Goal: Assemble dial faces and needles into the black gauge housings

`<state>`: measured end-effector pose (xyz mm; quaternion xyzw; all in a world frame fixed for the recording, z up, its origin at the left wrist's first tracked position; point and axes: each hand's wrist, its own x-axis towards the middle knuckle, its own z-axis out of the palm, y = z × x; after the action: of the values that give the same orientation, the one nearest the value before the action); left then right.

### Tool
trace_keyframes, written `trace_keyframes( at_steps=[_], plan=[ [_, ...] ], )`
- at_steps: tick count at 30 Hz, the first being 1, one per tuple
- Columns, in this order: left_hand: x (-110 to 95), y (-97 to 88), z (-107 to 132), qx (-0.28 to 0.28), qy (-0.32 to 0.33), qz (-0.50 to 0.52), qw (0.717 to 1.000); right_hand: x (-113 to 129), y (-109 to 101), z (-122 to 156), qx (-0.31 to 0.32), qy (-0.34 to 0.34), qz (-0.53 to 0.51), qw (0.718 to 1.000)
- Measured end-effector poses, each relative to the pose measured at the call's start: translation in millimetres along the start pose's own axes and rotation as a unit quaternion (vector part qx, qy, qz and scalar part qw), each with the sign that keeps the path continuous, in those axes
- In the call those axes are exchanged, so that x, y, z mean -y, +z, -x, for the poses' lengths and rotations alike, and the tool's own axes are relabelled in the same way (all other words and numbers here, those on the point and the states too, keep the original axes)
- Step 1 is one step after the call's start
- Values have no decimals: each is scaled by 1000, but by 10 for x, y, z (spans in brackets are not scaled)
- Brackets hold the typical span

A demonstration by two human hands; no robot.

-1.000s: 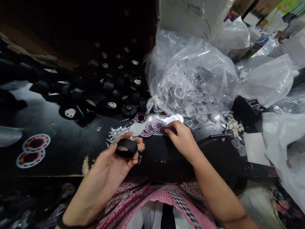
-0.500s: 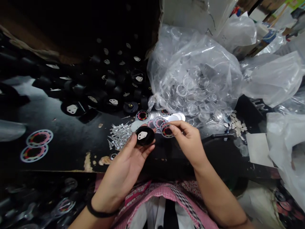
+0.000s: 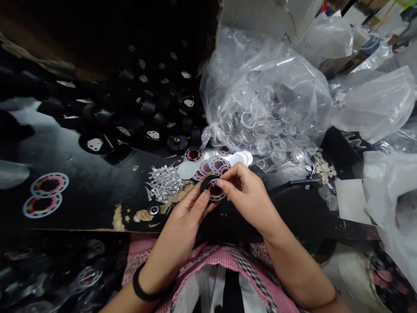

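My left hand (image 3: 187, 211) is closed around a round black gauge housing (image 3: 205, 182), thumb on its front edge. Between the thumb and fingers of my right hand (image 3: 246, 191) is a printed dial disc (image 3: 216, 190), which lies against the open face of the housing and covers much of it. The two hands meet over the bench's front edge. Just beyond them lie loose printed dials (image 3: 217, 164) and a plain pale disc (image 3: 186, 170). A heap of small white pointers (image 3: 164, 182) sits to the left of these.
Many black housings (image 3: 94, 142) with white plates fill the back left. A clear plastic bag (image 3: 267, 104) of transparent round covers stands behind the hands. Two overlapping dials (image 3: 42, 205) lie at far left. Small pale plates (image 3: 324, 169) and a white card (image 3: 353, 201) are at right.
My right hand has brought a dial from the pile leftward onto the housing. The housing has moved right and tilted in my left hand, and its white plate is now hidden.
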<state>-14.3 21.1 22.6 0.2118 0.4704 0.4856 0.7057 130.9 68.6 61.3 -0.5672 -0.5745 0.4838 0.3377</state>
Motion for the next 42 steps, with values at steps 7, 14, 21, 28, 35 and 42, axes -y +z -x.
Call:
trace_keyframes(
  at_steps=[7,14,21,28,35,42],
  plan=[
    [56,-53,-19,35,-2,-6,999,-65,1,18,22,25,60,998],
    [65,-406,171,-96,-18,-32,995,-79,198,11,155,-50,162,973],
    [-225,-476,47,-160,82,115,977,-33,580,-290,130,-193,507,830],
    [-337,-483,-12,-166,103,102,976,-20,475,-334,173,-208,505,819],
    [-152,-605,110,-175,60,83,979,10,490,-290,159,-176,511,826],
    [-122,-539,146,-171,16,115,978,41,649,-383,148,-173,522,822]
  ],
)
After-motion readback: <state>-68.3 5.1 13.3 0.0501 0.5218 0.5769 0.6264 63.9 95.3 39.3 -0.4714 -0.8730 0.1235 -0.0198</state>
